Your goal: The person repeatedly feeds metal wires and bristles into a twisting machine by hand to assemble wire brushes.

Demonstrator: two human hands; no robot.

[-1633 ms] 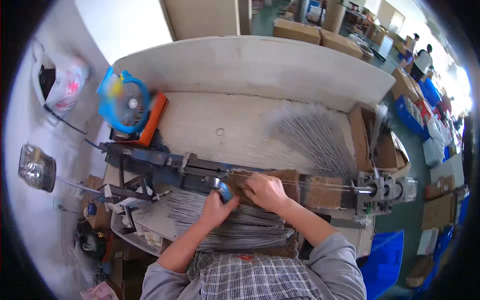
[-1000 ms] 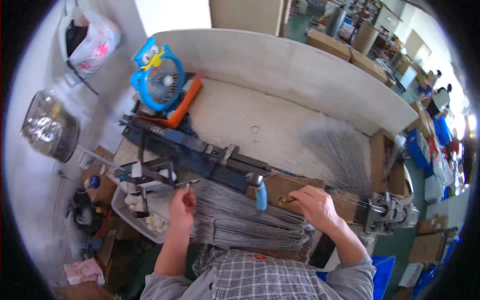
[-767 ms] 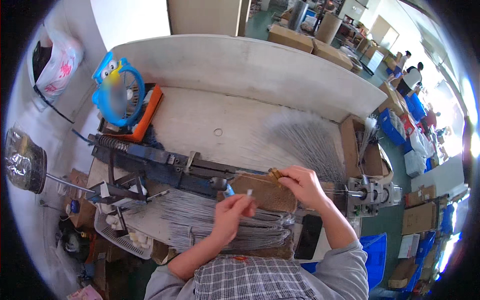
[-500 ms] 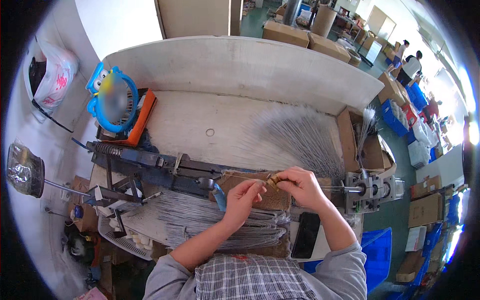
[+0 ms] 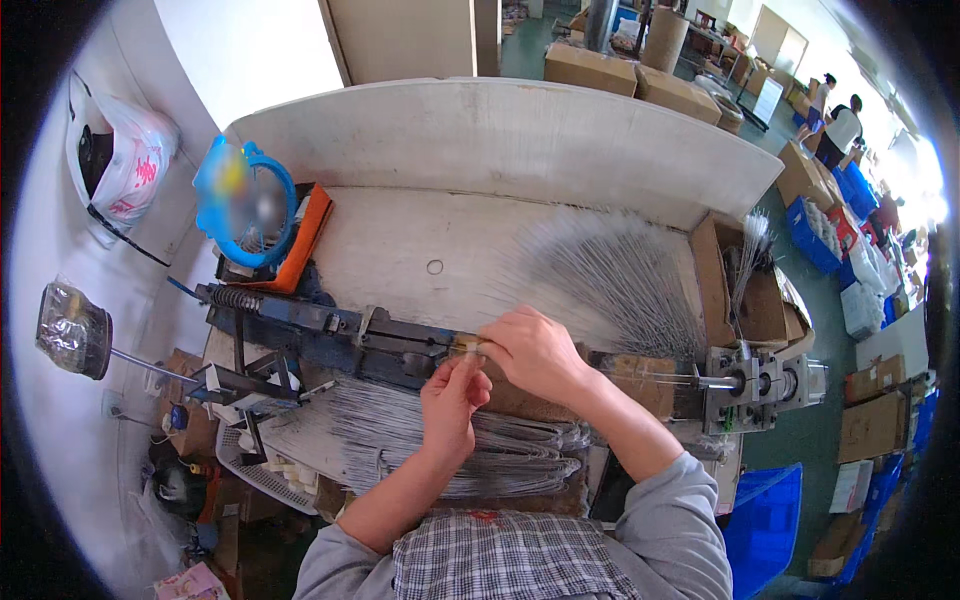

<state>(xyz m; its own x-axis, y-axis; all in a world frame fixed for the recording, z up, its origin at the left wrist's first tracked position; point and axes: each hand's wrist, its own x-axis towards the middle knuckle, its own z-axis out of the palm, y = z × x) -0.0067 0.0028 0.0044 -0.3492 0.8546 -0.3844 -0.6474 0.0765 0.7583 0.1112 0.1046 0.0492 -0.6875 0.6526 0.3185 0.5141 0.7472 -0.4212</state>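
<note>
Small brass-coloured piece (image 5: 464, 341): at your fingertips, by the inner end of the blue-black metal fixture (image 5: 385, 338), mid-length of the tabletop (image 5: 480, 235). Judged light, hard and smooth, so apt to slip or roll; unlikely to crush. Best hold: pinch its sides, keeping the ends free.

Your right hand (image 5: 535, 355): fingers narrow, apparently pinching the piece from the right. Your left hand (image 5: 452, 402): fingers narrow, just below it; cannot tell whether they grip anything.

Bundle of grey wires (image 5: 450, 440): toward the tabletop's front edge, below your hands. Strands judged thin, springy; lift mid-length.

Fan of bristle-tipped wires (image 5: 625, 275): toward the rear right corner, beside an open cardboard box (image 5: 715, 285). Tips judged soft; take the bare stems.
</note>
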